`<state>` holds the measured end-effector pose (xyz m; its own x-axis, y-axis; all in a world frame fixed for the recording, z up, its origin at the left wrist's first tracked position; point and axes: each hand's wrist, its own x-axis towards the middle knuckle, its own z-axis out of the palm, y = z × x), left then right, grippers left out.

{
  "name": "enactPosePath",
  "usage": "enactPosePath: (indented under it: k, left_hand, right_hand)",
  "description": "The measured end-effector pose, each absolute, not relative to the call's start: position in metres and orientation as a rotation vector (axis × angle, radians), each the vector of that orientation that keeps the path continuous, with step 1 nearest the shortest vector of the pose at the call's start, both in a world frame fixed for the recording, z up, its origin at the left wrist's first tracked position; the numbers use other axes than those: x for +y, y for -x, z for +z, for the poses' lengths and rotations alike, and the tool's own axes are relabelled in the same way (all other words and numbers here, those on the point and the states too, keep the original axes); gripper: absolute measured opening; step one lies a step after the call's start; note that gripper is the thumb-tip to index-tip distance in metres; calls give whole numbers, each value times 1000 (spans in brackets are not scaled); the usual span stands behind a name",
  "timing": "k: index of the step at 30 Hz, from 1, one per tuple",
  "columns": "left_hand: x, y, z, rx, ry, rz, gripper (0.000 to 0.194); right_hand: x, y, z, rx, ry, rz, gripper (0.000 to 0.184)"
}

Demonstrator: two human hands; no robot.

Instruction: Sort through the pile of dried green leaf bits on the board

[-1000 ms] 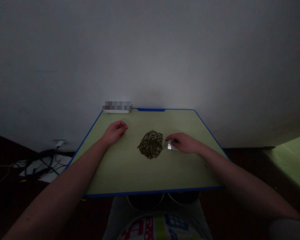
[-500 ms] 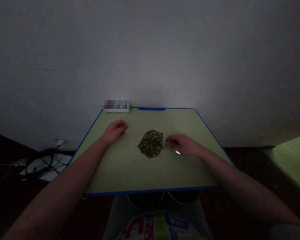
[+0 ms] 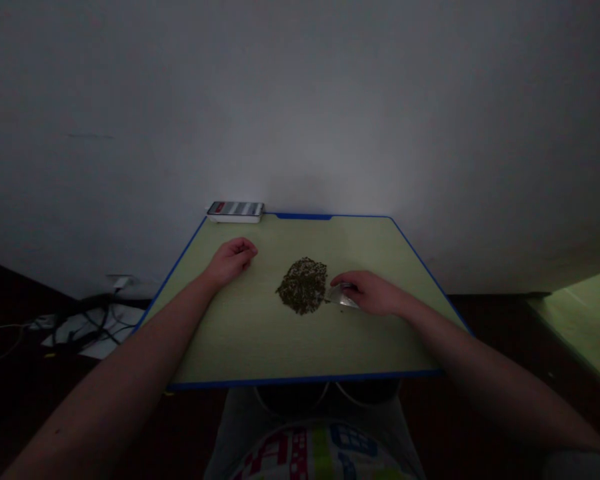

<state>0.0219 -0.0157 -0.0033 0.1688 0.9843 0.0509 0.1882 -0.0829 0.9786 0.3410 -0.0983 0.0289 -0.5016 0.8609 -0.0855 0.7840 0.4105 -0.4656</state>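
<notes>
Closest of all is the person's shirt (image 3: 300, 453), with a bright print of pink, green and blue. Just beyond it runs the near side of a pale table (image 3: 280, 353) trimmed in blue.

Around the middle of the table lies the pile (image 3: 303, 287) of small, dark greenish-brown bits (dried leaves or seeds, too dim to say which), spread in a rough round patch between the two hands. To its right, the right hand (image 3: 370, 291) is low over the table, its fingers closed on a thin, shiny silver piece (image 3: 344, 298). That piece points left toward the pile; I cannot tell whether its tip touches the bits. A speck lies on the table just below it.

The left hand (image 3: 230, 260) is a little farther off, left of the pile and apart from it. Its fingers are loosely bent and partly open, with nothing to be seen in them.

At the far left corner, a phone (image 3: 237, 208) lies tilted on a white box (image 3: 235, 218). On the floor to the left are tangled black cables (image 3: 87, 327), and behind everything rises a plain gray wall (image 3: 330, 100).
</notes>
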Motion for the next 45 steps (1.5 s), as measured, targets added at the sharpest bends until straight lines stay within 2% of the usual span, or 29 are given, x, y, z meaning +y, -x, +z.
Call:
enactPosePath:
  k: [25,32,45]
  left_hand:
    - [-16,-21,-3,1232,-1505,1018,13]
    - [-15,-20,-5,1205,-1525,1030,14]
    - [-18,-22,-2,1206,-1520,1021,16]
  right_hand:
    - [-121,-342,26,-2459,1507,678,35]
    - [-139,-336,21,-2422,1685,519,38]
    - [-170,-304,20,-2347,1951,337,28]
